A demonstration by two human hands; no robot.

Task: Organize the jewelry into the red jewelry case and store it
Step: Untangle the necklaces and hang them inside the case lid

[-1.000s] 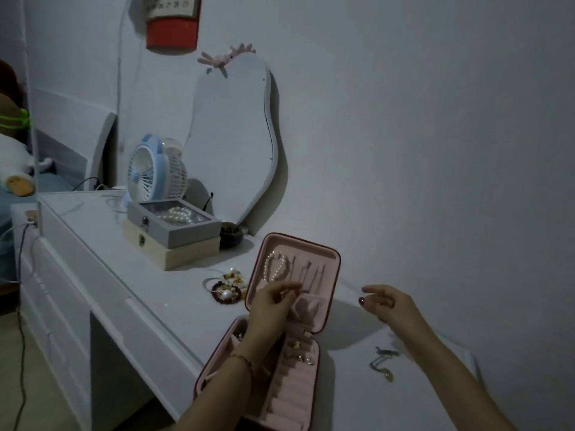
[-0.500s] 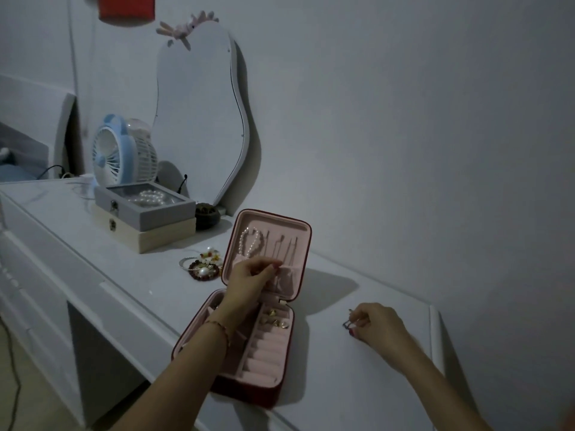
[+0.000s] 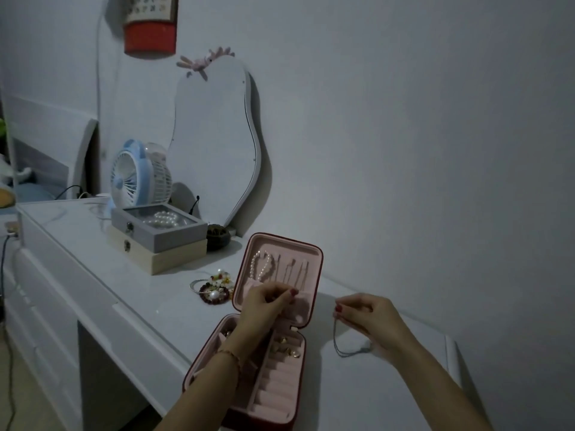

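While a red case point(image 3: 281, 306) stands open on a white dresser point(image 3: 93, 259), a person's right hand point(image 3: 367, 318) pinches a thin necklace point(image 3: 339, 343) just to the right of it, the chain hanging in a slack loop whose lower end looks to touch the dresser top. The left hand point(image 3: 267, 306) reaches into the upright lid, fingers curled at the small pink pocket flap below the hooks; whether it grips the flap or only touches it cannot be told.

Judging by the scene, the step in hand is stowing the necklace, with the pocket being readied for it. The next move likely calls for hanging the chain over a free hook and tucking its tail into the pocket without tangling.

A pearl strand point(image 3: 263, 269) already hangs at the lid's left, beside three or four fine chains. Gold rings point(image 3: 284, 348) sit in the tray's padded rolls. The case's lining looks soft, velvety and pale pink, its shell rounded at the corners. More bracelets point(image 3: 213, 289), beaded and metal, lie heaped on the dresser left of the case, not yet stored. Behind them are two stacked boxes point(image 3: 158, 241), the grey one glass-topped over pearls, a blue fan point(image 3: 137, 175) and a wavy mirror point(image 3: 214, 144).
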